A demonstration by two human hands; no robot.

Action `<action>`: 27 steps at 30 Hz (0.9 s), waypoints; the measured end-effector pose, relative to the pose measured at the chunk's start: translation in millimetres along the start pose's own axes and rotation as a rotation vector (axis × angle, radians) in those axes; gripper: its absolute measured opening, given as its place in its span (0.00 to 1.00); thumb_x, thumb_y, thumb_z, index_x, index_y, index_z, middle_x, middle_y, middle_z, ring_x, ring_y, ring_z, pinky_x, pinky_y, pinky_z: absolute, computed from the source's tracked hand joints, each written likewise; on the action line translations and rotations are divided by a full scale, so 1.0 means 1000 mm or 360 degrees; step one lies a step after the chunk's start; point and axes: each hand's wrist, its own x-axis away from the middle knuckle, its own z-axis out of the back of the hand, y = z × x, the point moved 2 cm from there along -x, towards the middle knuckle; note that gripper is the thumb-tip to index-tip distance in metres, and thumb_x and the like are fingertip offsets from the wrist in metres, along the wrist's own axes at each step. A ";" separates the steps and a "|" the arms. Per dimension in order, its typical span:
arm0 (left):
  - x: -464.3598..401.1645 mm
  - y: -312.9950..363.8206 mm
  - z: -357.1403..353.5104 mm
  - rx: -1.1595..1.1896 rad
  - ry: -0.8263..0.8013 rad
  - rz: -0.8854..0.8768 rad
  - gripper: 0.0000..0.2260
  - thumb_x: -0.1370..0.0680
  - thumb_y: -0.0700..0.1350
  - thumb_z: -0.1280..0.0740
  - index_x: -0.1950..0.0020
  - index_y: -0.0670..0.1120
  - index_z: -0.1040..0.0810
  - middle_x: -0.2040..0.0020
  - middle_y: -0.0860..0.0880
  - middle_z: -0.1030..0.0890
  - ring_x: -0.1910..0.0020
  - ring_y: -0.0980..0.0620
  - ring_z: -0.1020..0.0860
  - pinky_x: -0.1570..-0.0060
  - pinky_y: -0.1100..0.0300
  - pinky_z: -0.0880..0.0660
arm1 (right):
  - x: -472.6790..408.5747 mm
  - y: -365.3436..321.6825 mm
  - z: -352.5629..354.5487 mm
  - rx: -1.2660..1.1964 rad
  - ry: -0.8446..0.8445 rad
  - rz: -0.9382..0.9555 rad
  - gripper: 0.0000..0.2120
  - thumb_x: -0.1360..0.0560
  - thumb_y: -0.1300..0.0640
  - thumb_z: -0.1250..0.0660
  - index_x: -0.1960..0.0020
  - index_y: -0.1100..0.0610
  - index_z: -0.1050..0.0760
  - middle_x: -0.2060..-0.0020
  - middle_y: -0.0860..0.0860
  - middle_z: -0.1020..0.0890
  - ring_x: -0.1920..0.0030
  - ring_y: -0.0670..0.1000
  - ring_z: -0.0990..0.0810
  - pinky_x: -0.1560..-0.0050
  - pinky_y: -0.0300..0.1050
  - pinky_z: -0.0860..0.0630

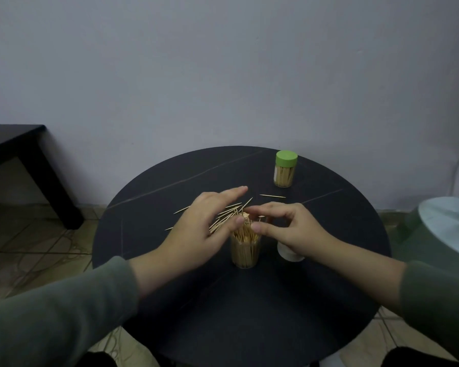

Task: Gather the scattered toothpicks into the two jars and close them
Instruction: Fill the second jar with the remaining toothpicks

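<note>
We see loose toothpicks (229, 211) behind the open jar (245, 250), left hand (204, 229) spread flat, right hand (289, 229) pinching some; light, stiff, slippery, so pinch bundles mid-length

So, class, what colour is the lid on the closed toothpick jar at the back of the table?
Light green. The lid shows clearly in the head view.

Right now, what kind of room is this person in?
Probably a room at home. A small round black table stands by a plain wall, with a tiled floor and another dark table nearby.
</note>
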 end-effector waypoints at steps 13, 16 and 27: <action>0.002 0.005 -0.011 -0.0502 -0.0267 -0.0282 0.24 0.18 0.60 0.50 0.25 0.52 0.36 0.31 0.59 0.27 0.29 0.55 0.34 0.40 0.53 0.32 | 0.000 -0.007 0.007 0.0483 -0.0375 -0.0080 0.20 0.37 0.39 0.28 0.45 0.34 0.24 0.49 0.28 0.23 0.42 0.28 0.29 0.40 0.31 0.34; 0.000 0.002 -0.010 -0.0572 -0.0166 -0.0438 0.18 0.18 0.56 0.47 0.30 0.55 0.29 0.39 0.58 0.21 0.31 0.52 0.30 0.47 0.51 0.31 | -0.001 -0.010 0.008 0.0484 -0.0371 -0.0014 0.17 0.37 0.39 0.28 0.49 0.35 0.22 0.50 0.31 0.20 0.43 0.31 0.27 0.45 0.28 0.33; 0.000 -0.009 -0.006 -0.0331 -0.0300 -0.0192 0.25 0.21 0.65 0.47 0.29 0.55 0.30 0.31 0.61 0.32 0.25 0.61 0.45 0.38 0.55 0.38 | -0.003 -0.008 0.010 0.0519 -0.0386 -0.0030 0.18 0.37 0.40 0.27 0.48 0.34 0.23 0.49 0.31 0.22 0.42 0.31 0.27 0.44 0.26 0.32</action>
